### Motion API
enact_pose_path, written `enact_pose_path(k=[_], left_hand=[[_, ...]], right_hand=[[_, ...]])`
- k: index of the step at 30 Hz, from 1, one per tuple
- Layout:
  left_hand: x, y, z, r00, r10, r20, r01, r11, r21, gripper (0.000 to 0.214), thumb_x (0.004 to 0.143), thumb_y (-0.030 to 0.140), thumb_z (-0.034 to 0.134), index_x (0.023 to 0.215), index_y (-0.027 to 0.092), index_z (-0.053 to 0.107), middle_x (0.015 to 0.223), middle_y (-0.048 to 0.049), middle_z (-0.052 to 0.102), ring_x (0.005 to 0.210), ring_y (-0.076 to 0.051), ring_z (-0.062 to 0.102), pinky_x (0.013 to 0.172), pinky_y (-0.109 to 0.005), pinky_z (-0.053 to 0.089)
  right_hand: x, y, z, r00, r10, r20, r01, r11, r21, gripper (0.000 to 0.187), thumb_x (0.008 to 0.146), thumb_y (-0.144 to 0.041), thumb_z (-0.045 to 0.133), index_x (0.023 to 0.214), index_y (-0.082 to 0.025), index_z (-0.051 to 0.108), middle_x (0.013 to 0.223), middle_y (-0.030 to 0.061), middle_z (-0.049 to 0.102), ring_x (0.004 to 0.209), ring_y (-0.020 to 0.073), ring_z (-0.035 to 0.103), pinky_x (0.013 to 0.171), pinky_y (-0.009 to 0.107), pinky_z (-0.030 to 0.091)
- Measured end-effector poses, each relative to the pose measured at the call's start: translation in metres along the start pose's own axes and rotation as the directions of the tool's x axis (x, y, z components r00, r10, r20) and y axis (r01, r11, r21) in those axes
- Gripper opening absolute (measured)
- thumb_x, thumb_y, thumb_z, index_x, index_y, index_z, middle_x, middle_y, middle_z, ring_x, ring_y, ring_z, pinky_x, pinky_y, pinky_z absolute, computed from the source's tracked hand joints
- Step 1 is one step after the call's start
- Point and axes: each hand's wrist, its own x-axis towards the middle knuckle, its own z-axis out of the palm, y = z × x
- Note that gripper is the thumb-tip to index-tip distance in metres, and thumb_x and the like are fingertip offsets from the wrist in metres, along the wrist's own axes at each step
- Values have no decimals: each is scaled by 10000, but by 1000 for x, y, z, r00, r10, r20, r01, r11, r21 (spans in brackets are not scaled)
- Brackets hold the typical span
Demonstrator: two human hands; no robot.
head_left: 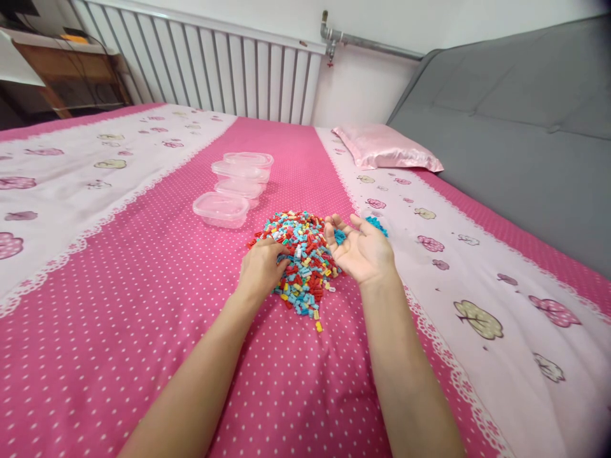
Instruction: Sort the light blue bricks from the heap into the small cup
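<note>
A heap of small toy building bricks (305, 238) in red, light blue, yellow and white lies on the pink bedspread. My left hand (261, 267) reaches into its left side, palm down, with the fingers curled and the fingertips partly hidden among the bricks. Whether a brick is between them cannot be made out. At the right edge of the heap, my right hand (363, 251) is turned palm up and cupped, with a small bunch of blue bricks (339, 236) resting in its curled fingers. More blue bricks (377, 225) show just behind that hand, partly hidden by it.
Several clear plastic containers (221, 207) stand in a row beyond the heap, to the left. A pink pillow (386, 146) lies by the grey headboard (515, 127). One yellow brick (319, 326) sits at the heap's near tip. A white radiator (214, 63) lines the far wall.
</note>
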Motion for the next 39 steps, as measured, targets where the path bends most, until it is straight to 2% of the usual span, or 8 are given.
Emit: enact_pose_path(k=[6,13,16,19,27,32,36,39], left_hand=[[0,0,-2,1000,-9,-26,9,1000,-10,132,778,242,578,846,205,684,885,-46,653,846,-197,591,753,-302,467],[2,5,-21,966,-75,-248,41,989,-141,141,757,267,604,837,184,685,823,-42,661,751,-177,597,729,-309,469],[1,14,-34,937,-86,-339,12,977,-214,143,747,267,612,838,182,683,815,-35,659,741,-161,604,721,-297,483],[-2,24,-43,919,-43,-391,-61,966,-250,145,754,260,609,852,180,680,828,-31,657,757,-153,605,729,-291,492],[-5,35,-44,909,68,-412,-178,956,-234,117,770,180,604,852,177,688,808,-24,655,733,-135,605,700,-272,482],[-4,36,-40,899,115,-422,-230,945,-234,156,787,193,606,921,174,684,887,-37,670,767,-132,617,719,-262,488],[-4,36,-46,878,108,-467,-223,955,-197,161,800,236,604,924,172,685,900,-47,675,817,-151,623,751,-276,482],[-5,34,-56,906,65,-417,-143,977,-157,184,811,304,592,890,170,691,840,-47,678,766,-160,619,708,-284,471]], right_hand=[[1,2,1,1000,5,-11,-5,1000,-4,146,864,-203,424,833,-156,558,728,52,607,701,120,613,619,193,576],[0,12,3,999,33,12,-33,999,-26,141,861,-197,434,837,-147,563,742,53,611,731,125,624,686,216,576],[-2,18,6,989,128,74,-123,991,-59,179,875,-220,419,846,-134,573,752,64,620,744,132,629,715,240,573],[-6,24,10,958,242,151,-230,969,-92,248,905,-264,374,871,-123,576,759,70,630,744,136,630,718,258,572],[-7,32,14,893,377,247,-355,926,-129,315,945,-306,299,928,-117,550,698,53,623,654,128,616,679,272,578],[-6,33,12,872,401,281,-386,916,-109,319,945,-302,293,966,-117,552,743,70,650,706,142,643,705,282,577],[-5,28,11,889,367,272,-362,929,-71,317,935,-285,319,994,-79,552,770,91,652,742,153,651,732,282,573],[-4,21,9,930,301,211,-297,953,-52,307,928,-273,332,972,-73,562,782,93,649,782,155,652,753,265,567]])
